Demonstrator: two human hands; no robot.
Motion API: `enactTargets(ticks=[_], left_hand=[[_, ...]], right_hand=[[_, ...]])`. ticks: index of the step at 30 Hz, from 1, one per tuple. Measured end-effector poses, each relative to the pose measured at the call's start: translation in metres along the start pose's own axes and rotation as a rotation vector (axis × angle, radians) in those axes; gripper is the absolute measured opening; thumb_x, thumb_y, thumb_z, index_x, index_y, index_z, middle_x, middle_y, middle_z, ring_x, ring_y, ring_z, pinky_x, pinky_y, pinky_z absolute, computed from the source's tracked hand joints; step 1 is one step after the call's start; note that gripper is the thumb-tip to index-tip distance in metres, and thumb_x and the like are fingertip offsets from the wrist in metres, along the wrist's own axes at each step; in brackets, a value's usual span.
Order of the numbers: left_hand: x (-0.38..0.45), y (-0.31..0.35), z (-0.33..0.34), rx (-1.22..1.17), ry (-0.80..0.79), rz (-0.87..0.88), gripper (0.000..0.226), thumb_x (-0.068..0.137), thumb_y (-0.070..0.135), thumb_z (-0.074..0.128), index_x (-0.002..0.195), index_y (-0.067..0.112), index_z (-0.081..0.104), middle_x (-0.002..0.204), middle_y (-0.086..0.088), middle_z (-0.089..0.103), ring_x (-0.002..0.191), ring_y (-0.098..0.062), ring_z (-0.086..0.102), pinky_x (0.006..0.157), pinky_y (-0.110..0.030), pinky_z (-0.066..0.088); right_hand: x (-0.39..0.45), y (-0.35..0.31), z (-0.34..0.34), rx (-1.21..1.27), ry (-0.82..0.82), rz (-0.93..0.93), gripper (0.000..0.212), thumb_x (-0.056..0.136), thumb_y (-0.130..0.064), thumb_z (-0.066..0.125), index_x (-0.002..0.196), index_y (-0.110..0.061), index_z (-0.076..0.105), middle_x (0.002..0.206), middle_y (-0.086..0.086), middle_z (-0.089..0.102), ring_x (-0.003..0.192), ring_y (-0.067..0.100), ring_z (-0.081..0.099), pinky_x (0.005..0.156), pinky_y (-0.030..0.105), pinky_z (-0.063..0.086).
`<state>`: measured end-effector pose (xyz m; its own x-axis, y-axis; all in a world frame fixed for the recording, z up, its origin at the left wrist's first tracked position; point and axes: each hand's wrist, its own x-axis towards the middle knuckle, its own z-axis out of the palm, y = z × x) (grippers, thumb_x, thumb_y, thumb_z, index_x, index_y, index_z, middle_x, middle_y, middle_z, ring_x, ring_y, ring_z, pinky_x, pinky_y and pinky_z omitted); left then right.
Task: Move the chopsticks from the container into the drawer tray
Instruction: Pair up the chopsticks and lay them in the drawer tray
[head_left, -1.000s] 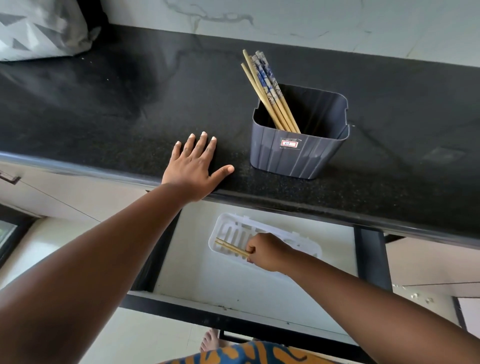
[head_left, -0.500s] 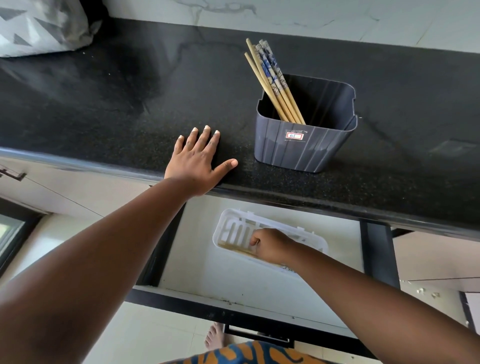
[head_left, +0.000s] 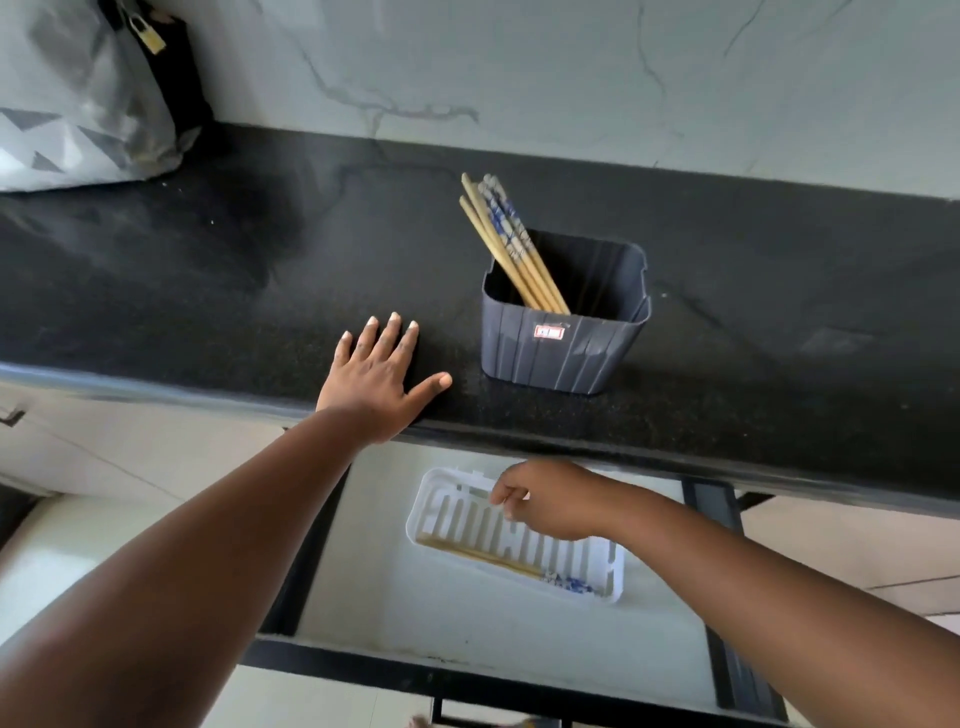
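Below the right hand (head_left: 545, 501), fingers loosely curled, holding nothing: white tray (head_left: 431, 499) in open drawer (head_left: 467, 623), one chopstick pair (head_left: 483, 555) lying inside. Up past it on the counter (head_left: 208, 291): grey container (head_left: 561, 353), several chopsticks (head_left: 506, 244) left to move; red label (head_left: 549, 332), unreadable. Left hand (head_left: 376, 382) flat on the counter.

Both my forearms bare, no sleeves in view. No rings, watch or gloves on left hand (head_left: 376, 382) or right hand (head_left: 545, 501).
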<state>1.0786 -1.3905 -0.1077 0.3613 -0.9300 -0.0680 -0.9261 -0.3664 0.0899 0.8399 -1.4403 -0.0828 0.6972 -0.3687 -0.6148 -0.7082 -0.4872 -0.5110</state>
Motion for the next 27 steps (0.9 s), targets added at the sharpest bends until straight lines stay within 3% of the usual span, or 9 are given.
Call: enactTargets(ticks=[2, 5, 8, 11, 14, 16, 18, 23, 27], left_hand=[[0.000, 0.003, -0.003, -0.002, -0.033, -0.013, 0.090, 0.084, 0.078, 0.009, 0.156, 0.024, 0.000, 0.164, -0.001, -0.005, 0.150, -0.022, -0.009, 0.120, -0.046, -0.005], [0.003, 0.010, -0.015, -0.070, -0.099, -0.077, 0.088, 0.086, 0.076, 0.017, 0.156, 0.024, 0.003, 0.164, 0.000, -0.004, 0.150, -0.022, -0.009, 0.118, -0.050, -0.009], [0.012, 0.026, -0.036, -0.327, -0.005, -0.138, 0.081, 0.089, 0.071, 0.027, 0.154, 0.022, 0.020, 0.163, -0.001, 0.012, 0.150, -0.020, 0.005, 0.118, -0.050, -0.003], [0.025, 0.047, -0.065, -0.781, 0.106, -0.182, 0.072, 0.089, 0.068, 0.039, 0.146, 0.024, 0.038, 0.154, -0.002, 0.036, 0.142, -0.021, 0.032, 0.118, -0.047, 0.020], [0.037, 0.065, -0.095, -1.113, 0.183, -0.193, 0.057, 0.087, 0.059, 0.057, 0.129, 0.021, 0.055, 0.125, 0.001, 0.062, 0.111, -0.015, 0.059, 0.094, -0.034, 0.047], [0.043, 0.073, -0.110, -1.170, 0.236, -0.201, 0.033, 0.088, 0.044, 0.064, 0.109, 0.018, 0.064, 0.090, 0.006, 0.067, 0.076, -0.007, 0.059, 0.066, -0.024, 0.046], [0.048, 0.077, -0.117, -1.197, 0.260, -0.237, 0.021, 0.087, 0.036, 0.068, 0.090, 0.015, 0.068, 0.065, 0.006, 0.057, 0.054, -0.008, 0.045, 0.052, -0.025, 0.036], [0.056, 0.084, -0.116, -1.197, 0.202, -0.327, 0.029, 0.080, 0.035, 0.076, 0.080, 0.007, 0.072, 0.064, -0.006, 0.058, 0.060, -0.019, 0.045, 0.058, -0.032, 0.037], [0.061, 0.087, -0.114, -1.176, 0.223, -0.372, 0.022, 0.082, 0.030, 0.074, 0.068, 0.014, 0.071, 0.062, -0.005, 0.065, 0.056, -0.017, 0.053, 0.056, -0.031, 0.041]], right_hand=[[-0.031, -0.025, -0.030, 0.043, 0.020, -0.080, 0.026, 0.095, -0.023, 0.058, 0.119, -0.029, 0.066, 0.106, -0.013, 0.066, 0.098, 0.008, 0.064, 0.082, 0.024, 0.050], [-0.069, -0.057, -0.075, 0.220, 0.089, -0.179, 0.018, 0.091, -0.022, 0.066, 0.105, -0.032, 0.070, 0.094, -0.008, 0.073, 0.084, 0.005, 0.070, 0.082, 0.028, 0.058], [-0.089, -0.075, -0.121, 0.355, 0.324, -0.265, 0.015, 0.091, -0.012, 0.066, 0.097, -0.024, 0.072, 0.083, -0.006, 0.073, 0.071, 0.006, 0.067, 0.073, 0.024, 0.059], [-0.090, -0.077, -0.162, 0.370, 0.582, -0.271, 0.014, 0.092, -0.011, 0.064, 0.100, -0.019, 0.073, 0.090, 0.000, 0.074, 0.069, 0.008, 0.066, 0.068, 0.024, 0.060], [-0.070, -0.068, -0.185, 0.431, 0.697, -0.202, 0.012, 0.092, -0.012, 0.064, 0.100, -0.017, 0.071, 0.090, -0.001, 0.071, 0.069, 0.009, 0.066, 0.064, 0.022, 0.058], [-0.051, -0.063, -0.189, 0.431, 0.709, -0.158, 0.010, 0.091, -0.011, 0.064, 0.096, -0.016, 0.071, 0.089, 0.000, 0.071, 0.072, 0.012, 0.067, 0.068, 0.025, 0.060], [-0.033, -0.061, -0.186, 0.380, 0.700, -0.122, 0.009, 0.090, -0.011, 0.065, 0.091, -0.018, 0.070, 0.090, 0.000, 0.071, 0.078, 0.015, 0.069, 0.074, 0.032, 0.061], [0.001, -0.058, -0.169, 0.186, 0.705, -0.089, 0.015, 0.088, -0.011, 0.063, 0.091, -0.018, 0.075, 0.096, -0.001, 0.072, 0.088, 0.016, 0.067, 0.083, 0.037, 0.057], [0.015, -0.055, -0.161, 0.088, 0.728, -0.062, 0.015, 0.088, -0.015, 0.060, 0.090, -0.017, 0.075, 0.089, 0.001, 0.072, 0.082, 0.019, 0.065, 0.071, 0.033, 0.054]])
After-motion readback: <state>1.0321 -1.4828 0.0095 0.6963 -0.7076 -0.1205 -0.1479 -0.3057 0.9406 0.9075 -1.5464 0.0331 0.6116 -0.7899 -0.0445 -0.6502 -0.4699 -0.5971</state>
